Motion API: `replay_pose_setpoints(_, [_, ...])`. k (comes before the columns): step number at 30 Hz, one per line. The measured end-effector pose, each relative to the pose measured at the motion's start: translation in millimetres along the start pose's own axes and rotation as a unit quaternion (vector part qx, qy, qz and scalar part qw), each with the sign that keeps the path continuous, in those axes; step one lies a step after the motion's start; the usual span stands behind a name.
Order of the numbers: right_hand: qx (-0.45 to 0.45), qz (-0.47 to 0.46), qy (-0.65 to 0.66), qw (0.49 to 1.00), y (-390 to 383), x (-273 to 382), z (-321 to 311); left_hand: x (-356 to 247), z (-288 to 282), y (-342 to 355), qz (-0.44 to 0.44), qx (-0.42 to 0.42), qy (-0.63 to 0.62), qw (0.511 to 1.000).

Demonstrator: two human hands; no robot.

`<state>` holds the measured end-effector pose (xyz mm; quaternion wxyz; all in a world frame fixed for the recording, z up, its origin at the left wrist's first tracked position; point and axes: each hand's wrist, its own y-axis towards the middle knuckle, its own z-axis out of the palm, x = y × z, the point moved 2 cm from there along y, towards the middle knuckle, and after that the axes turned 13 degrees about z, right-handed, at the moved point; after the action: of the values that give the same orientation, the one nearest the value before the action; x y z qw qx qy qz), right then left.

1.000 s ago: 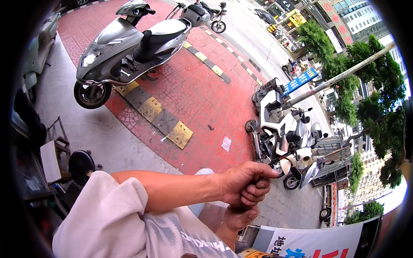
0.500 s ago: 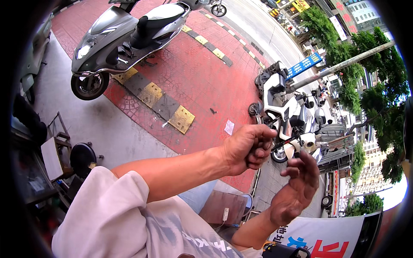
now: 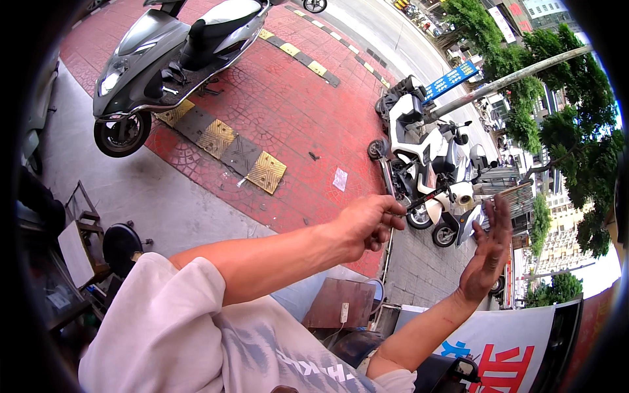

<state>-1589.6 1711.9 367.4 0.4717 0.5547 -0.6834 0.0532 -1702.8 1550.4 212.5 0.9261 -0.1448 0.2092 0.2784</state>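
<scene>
My left hand is raised in front of me at the middle of the head view. Its fingers curl in toward the palm, and no object shows in them. My right hand is held up farther right, apart from the left one. Its fingers stretch upward, the thumb stands a little away, and it holds nothing. Dark smudges mark the fingers of both hands. Neither hand touches anything. Behind them, at a distance, are parked white scooters.
A grey scooter stands at the upper left, near black-and-yellow ramp blocks on red paving. A round black stool is at left. Close to me are a brown board with a white socket and a white banner.
My right hand has risen and moved right, and its fingers have straightened. My left hand has shifted slightly left and stays curled. The view has turned a little.
</scene>
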Motion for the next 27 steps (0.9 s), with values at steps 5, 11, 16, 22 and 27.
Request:
replay_pose_setpoints(5, [-0.133, 0.07, 0.089, 0.985, -2, -54, -44, 0, 0, -4, 0.003, -0.01, 0.003, 1.0])
replay_pose_setpoints(11, [-0.143, 0.366, -0.088, 0.915, -38, -137, -41, 10, -3, -3, -0.016, -0.033, 0.007, 0.999])
replay_pose_setpoints(16, [0.123, 0.116, 0.057, 0.984, -45, -15, 81, 21, -11, 10, -0.036, -0.042, -0.022, 0.998])
replay_pose_setpoints(22, [0.015, -0.097, 0.025, 0.995, -27, 24, 88, 21, -5, 1, -0.05, -0.037, 0.006, 0.998])
replay_pose_setpoints(27, [0.053, 0.136, 0.661, 0.736, -73, -47, 36, 36, -18, -14, -0.078, -0.037, -0.001, 0.996])
